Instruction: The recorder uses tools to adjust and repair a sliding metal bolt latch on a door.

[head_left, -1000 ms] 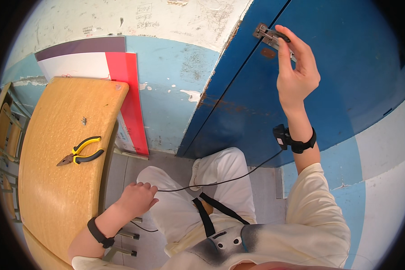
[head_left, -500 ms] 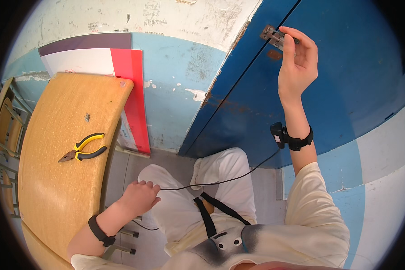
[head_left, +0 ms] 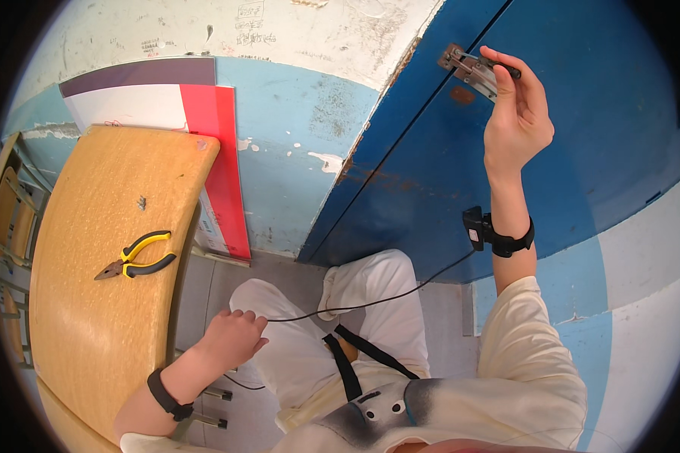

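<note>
My right hand (head_left: 515,128) is closed on a slim black-handled tool (head_left: 510,72), perhaps a screwdriver, against a metal bolt latch (head_left: 472,72) on a blue door (head_left: 582,136). A rusty patch (head_left: 462,95) shows below the latch. My left hand (head_left: 234,338) rests low by my leg, fingers curled where a black cable (head_left: 370,306) runs into it; what it holds is hidden. The cable leads to a black device (head_left: 474,226) on my right wrist. Yellow-and-black pliers (head_left: 147,266) and small metal bits (head_left: 142,203) lie on the wooden desk (head_left: 91,325) at left.
Red, white and purple boards (head_left: 223,196) lean on the peeling wall (head_left: 295,128) behind the desk. Wooden chairs (head_left: 9,211) stand at the far left. My crossed legs (head_left: 370,279) are on the tiled floor (head_left: 446,317) before the door.
My right hand has shifted slightly right, and the tool's black handle with it, showing more clearly past my fingertips. My left hand has stayed by my leg.
</note>
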